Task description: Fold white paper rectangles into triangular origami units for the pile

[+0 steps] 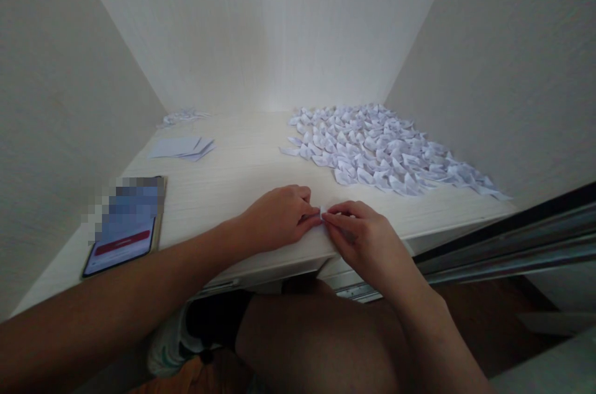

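Note:
My left hand (279, 217) and my right hand (361, 236) meet near the front edge of the pale wooden desk (233, 183). Both pinch a small piece of white paper (326, 209) between their fingertips; most of it is hidden by my fingers. A wide heap of several small folded white paper pieces (382, 149) covers the desk's right side, just beyond my right hand.
A phone (123, 229) with a lit screen lies at the desk's left front. Flat white paper sheets (181, 147) lie at mid left, with a small cluster of folded pieces (181, 116) behind them. Walls close in left, back and right. My knees sit below the desk edge.

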Demonstrator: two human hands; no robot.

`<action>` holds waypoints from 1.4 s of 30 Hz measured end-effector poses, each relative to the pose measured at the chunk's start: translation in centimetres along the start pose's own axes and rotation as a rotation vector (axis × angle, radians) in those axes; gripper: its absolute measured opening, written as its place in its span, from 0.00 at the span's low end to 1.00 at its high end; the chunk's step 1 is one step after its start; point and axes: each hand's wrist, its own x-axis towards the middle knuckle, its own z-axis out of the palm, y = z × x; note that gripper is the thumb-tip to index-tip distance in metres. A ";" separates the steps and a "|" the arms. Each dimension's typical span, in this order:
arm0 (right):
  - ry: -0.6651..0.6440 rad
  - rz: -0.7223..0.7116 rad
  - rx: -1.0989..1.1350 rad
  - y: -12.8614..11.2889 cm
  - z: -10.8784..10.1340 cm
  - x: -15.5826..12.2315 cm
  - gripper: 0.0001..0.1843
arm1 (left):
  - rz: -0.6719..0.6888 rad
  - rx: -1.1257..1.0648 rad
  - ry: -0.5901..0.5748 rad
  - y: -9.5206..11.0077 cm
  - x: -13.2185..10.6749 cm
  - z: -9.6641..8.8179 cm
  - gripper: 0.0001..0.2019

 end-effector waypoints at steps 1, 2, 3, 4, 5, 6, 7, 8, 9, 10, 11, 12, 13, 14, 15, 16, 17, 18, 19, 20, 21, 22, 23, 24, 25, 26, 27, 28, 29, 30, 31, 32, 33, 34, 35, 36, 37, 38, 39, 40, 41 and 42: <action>0.001 -0.002 0.001 0.0 0.0 0.0 0.12 | 0.002 -0.008 0.002 0.0 0.0 0.0 0.16; 0.001 -0.002 -0.001 0.0 0.0 0.0 0.12 | 0.006 -0.016 0.006 0.1 0.0 0.0 0.16; 0.001 -0.001 -0.004 0.0 0.0 0.1 0.12 | 0.011 -0.023 0.009 0.1 -0.1 -0.1 0.16; 0.000 -0.001 -0.010 0.0 0.0 0.1 0.12 | 0.019 -0.031 0.010 0.2 -0.1 -0.1 0.15; -0.002 0.001 -0.017 0.0 0.1 0.1 0.12 | 0.027 -0.036 0.010 0.3 -0.2 -0.1 0.15; -0.005 0.005 -0.025 0.0 0.1 0.1 0.12 | 0.036 -0.037 0.010 0.4 -0.2 -0.1 0.15; -0.006 0.012 -0.033 -0.1 0.2 0.1 0.11 | 0.046 -0.034 0.009 0.5 -0.3 -0.1 0.15; -0.008 0.021 -0.040 -0.1 0.3 0.1 0.11 | 0.056 -0.030 0.008 0.5 -0.3 -0.1 0.15; -0.010 0.032 -0.045 -0.2 0.4 0.1 0.11 | 0.065 -0.025 0.007 0.6 -0.4 -0.2 0.15; -0.010 0.042 -0.046 -0.2 0.5 0.1 0.11 | 0.074 -0.018 0.007 0.7 -0.4 -0.2 0.15; -0.012 0.050 -0.045 -0.3 0.6 0.2 0.11 | 0.082 -0.011 0.005 0.7 -0.5 -0.3 0.15; -0.013 0.057 -0.041 -0.3 0.7 0.2 0.11 | 0.090 -0.005 0.001 0.8 -0.5 -0.4 0.15; -0.013 0.063 -0.035 -0.4 0.7 0.2 0.11 | 0.098 0.003 -0.004 0.9 -0.5 -0.5 0.15; -0.012 0.071 -0.029 -0.4 0.8 0.2 0.11 | 0.104 0.015 -0.012 1.0 -0.5 -0.6 0.14; -0.010 0.080 -0.023 -0.5 0.8 0.2 0.11 | 0.111 0.030 -0.024 1.1 -0.5 -0.7 0.14; -0.010 0.089 -0.017 -0.6 0.8 0.3 0.11 | 0.117 0.049 -0.039 1.3 -0.5 -0.8 0.14; -0.008 0.096 -0.011 -0.6 0.8 0.3 0.12 | 0.124 0.072 -0.052 1.4 -0.6 -0.8 0.14; -0.006 0.101 -0.005 -0.7 0.8 0.4 0.12 | 0.132 0.098 -0.060 1.5 -0.6 -0.9 0.14; -0.006 0.105 0.000 -0.7 0.7 0.4 0.12 | 0.143 0.124 -0.060 1.5 -0.6 -0.8 0.14; -0.006 0.108 0.005 -0.8 0.7 0.4 0.12 | 0.154 0.149 -0.055 1.5 -0.7 -0.7 0.14; -0.006 0.112 0.009 -0.8 0.7 0.4 0.12 | 0.167 0.174 -0.043 1.5 -0.7 -0.6 0.14; -0.006 0.118 0.014 -0.8 0.7 0.5 0.12 | 0.178 0.199 -0.029 1.5 -0.8 -0.5 0.14; -0.010 0.125 0.020 -0.8 0.6 0.5 0.12 | 0.190 0.225 -0.018 1.5 -0.9 -0.3 0.13; -0.013 0.134 0.025 -0.8 0.6 0.5 0.12 | 0.204 0.253 -0.013 1.4 -0.9 -0.1 0.13; -0.017 0.142 0.030 -0.8 0.6 0.5 0.12 | 0.217 0.280 -0.012 1.4 -1.0 0.0 0.13; -0.023 0.150 0.035 -0.8 0.6 0.5 0.12 | 0.226 0.302 -0.015 1.4 -1.0 0.1 0.13; -0.026 0.155 0.036 -0.8 0.6 0.5 0.12 | 0.227 0.318 -0.019 1.5 -1.1 0.2 0.13; -0.025 0.154 0.032 -0.8 0.5 0.5 0.12 | 0.220 0.328 -0.022 1.6 -1.1 0.2 0.12; -0.026 0.144 0.023 -0.8 0.5 0.5 0.12 | 0.210 0.332 -0.023 1.8 -1.1 0.1 0.12; -0.034 0.125 0.009 -0.9 0.5 0.5 0.14 | 0.198 0.334 -0.022 2.0 -1.1 0.0 0.11; -0.052 0.103 -0.011 -1.0 0.5 0.6 0.16 | 0.186 0.332 -0.022 2.1 -1.1 -0.1 0.11; -0.076 0.083 -0.043 -1.2 0.5 0.6 0.17 | 0.178 0.331 -0.022 2.3 -1.1 -0.2 0.11; -0.104 0.072 -0.083 -1.3 0.4 0.6 0.18 | 0.171 0.330 -0.021 2.4 -1.1 -0.2 0.11; -0.132 0.070 -0.132 -1.5 0.4 0.7 0.18 | 0.167 0.328 -0.020 2.5 -1.1 -0.3 0.11; -0.148 0.075 -0.183 -1.7 0.4 0.6 0.17 | 0.164 0.327 -0.017 2.5 -1.1 -0.3 0.11; -0.151 0.082 -0.234 -1.9 0.5 0.6 0.17 | 0.162 0.327 -0.011 2.6 -1.1 -0.3 0.11; -0.148 0.083 -0.280 -2.1 0.5 0.5 0.17 | 0.165 0.328 -0.003 2.6 -1.1 -0.2 0.11; -0.146 0.078 -0.315 -2.3 0.5 0.4 0.18 | 0.170 0.329 0.006 2.5 -1.1 -0.2 0.11; -0.145 0.069 -0.340 -2.5 0.6 0.2 0.19 | 0.173 0.329 0.013 2.5 -1.2 -0.1 0.11; -0.146 0.058 -0.357 -2.6 0.6 0.1 0.19 | 0.176 0.328 0.019 2.5 -1.2 0.0 0.11; -0.150 0.048 -0.368 -2.7 0.6 -0.2 0.20 | 0.180 0.327 0.022 2.6 -1.2 0.0 0.11; -0.153 0.043 -0.376 -2.8 0.5 -0.4 0.20 | 0.181 0.325 0.027 2.6 -1.2 0.0 0.11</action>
